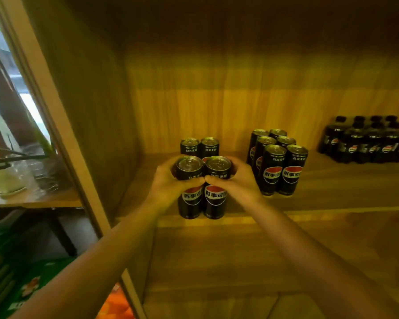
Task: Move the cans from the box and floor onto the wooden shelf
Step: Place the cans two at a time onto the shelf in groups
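Both my hands clasp a cluster of tall black cola cans at the front edge of the wooden shelf (320, 180). My left hand (168, 183) wraps the left front can (190, 201). Around the right front can (215, 201) curls my right hand (237, 180). The thumbs meet between the two cans. Behind them stand two more black cans (199, 147), partly hidden. To the right a block of several black cans (278, 162) stands in two rows on the shelf board.
A shrink-wrapped pack of small dark cola bottles (366, 141) sits far right on the shelf. The shelf's side panel (83, 111) rises on the left. Beyond it a table holds a plant and clear plastic. Green and orange packaging (115, 305) lies below.
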### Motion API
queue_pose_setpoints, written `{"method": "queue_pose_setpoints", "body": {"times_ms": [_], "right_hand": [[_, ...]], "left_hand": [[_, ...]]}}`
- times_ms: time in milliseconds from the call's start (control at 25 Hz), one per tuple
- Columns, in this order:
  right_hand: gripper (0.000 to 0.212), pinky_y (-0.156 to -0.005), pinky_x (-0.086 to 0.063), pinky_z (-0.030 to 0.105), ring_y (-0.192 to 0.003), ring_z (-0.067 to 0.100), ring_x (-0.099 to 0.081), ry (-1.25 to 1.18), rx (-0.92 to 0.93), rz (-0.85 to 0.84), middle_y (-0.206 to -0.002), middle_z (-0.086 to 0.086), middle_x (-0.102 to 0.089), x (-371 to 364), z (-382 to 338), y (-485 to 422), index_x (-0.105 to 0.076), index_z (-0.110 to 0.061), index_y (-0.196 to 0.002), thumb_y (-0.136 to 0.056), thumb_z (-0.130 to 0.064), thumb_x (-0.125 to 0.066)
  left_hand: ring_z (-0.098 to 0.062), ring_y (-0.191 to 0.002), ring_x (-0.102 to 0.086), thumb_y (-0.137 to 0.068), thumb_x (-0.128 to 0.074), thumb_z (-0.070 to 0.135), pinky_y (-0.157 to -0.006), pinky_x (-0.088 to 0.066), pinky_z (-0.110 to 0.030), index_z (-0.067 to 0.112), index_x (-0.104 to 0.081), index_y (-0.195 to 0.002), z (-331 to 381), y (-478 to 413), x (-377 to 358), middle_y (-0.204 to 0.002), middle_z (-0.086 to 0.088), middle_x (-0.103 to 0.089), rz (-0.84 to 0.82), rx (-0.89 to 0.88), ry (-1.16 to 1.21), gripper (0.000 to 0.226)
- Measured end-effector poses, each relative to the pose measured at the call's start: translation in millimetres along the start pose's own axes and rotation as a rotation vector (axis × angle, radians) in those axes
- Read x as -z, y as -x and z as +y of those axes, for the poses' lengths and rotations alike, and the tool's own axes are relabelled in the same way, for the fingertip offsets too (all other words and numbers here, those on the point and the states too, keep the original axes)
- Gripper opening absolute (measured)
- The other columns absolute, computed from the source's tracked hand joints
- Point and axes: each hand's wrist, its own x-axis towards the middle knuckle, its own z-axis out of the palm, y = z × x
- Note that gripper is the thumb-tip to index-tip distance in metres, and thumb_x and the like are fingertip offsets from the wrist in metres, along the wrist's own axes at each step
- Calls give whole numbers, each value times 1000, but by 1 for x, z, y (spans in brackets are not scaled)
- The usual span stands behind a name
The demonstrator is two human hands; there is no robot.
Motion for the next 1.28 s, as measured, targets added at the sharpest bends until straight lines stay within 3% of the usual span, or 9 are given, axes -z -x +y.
{"method": "queue_pose_setpoints", "body": {"times_ms": [160,400,560,680,800,920,1120,1200,1280], "right_hand": [[61,-92,-51,42,-103,13,-62,26,-4,-33,-109,-4,-66,0,12,-33,-58,-27,-109,-54,-31,-84],[59,-88,-51,32,-103,13,-61,19,5,-40,-106,-5,-65,-3,22,-57,-57,-21,-113,-59,-24,-82],[61,-92,-51,41,-103,11,-61,72,13,-49,-98,-17,-62,-3,33,-61,-57,-27,-112,-56,-32,-83],[57,-93,-50,44,-104,11,-60,80,21,-56,-98,-18,-61,-4,38,-66,-57,-28,-111,-59,-27,-82],[55,-93,-51,45,-105,10,-60,99,27,-58,-100,-18,-62,-4,42,-69,-56,-37,-105,-56,-37,-81],[72,-93,-50,44,-108,10,-57,151,45,-45,-110,-14,-61,-6,47,-70,-51,-32,-117,-52,-47,-78],[99,-99,-45,40,-121,13,-47,84,-36,20,-139,-1,-45,-9,59,-60,-24,-35,-135,-54,-55,-76],[96,-104,-40,41,-130,17,-41,138,-111,5,-146,1,-38,-12,73,-45,-18,-26,-142,-65,-51,-71],[87,-102,-40,39,-130,22,-41,422,-140,-39,-144,4,-41,-16,91,-28,-25,-19,-141,-72,-60,-59]], "left_hand": [[-25,-114,-58,-61,-81,10,-100,-45,-49,9,-55,-121,-11,-33,-3,-122,-11,-63,20,30,-40,65],[-24,-114,-59,-58,-82,13,-98,-47,-49,9,-56,-121,-26,-61,-5,-122,-11,-63,12,57,-27,68],[-26,-113,-59,-60,-80,6,-98,-47,-49,6,-55,-121,-37,-67,-7,-121,-13,-62,5,66,-3,66],[-26,-114,-58,-60,-81,8,-98,-47,-51,6,-55,-122,-45,-71,-7,-122,-13,-62,-11,58,0,67],[-25,-118,-55,-60,-82,13,-100,-45,-48,8,-53,-124,-51,-76,-7,-125,-11,-60,0,46,-26,70],[-25,-123,-50,-59,-83,21,-102,-44,-44,13,-50,-127,-58,-78,-10,-131,-10,-54,34,54,-69,76],[-21,-128,-43,-62,-77,38,-102,-43,-43,13,-37,-132,-71,-67,-15,-138,-6,-46,79,86,-41,85],[-23,-133,-35,-60,-69,61,-106,-37,-46,15,-33,-137,-90,-56,-15,-143,-6,-38,59,171,-278,96],[-26,-134,-31,-59,-59,73,-109,-32,-47,17,-34,-136,-112,-41,-19,-144,-7,-35,19,223,-625,99]]}}
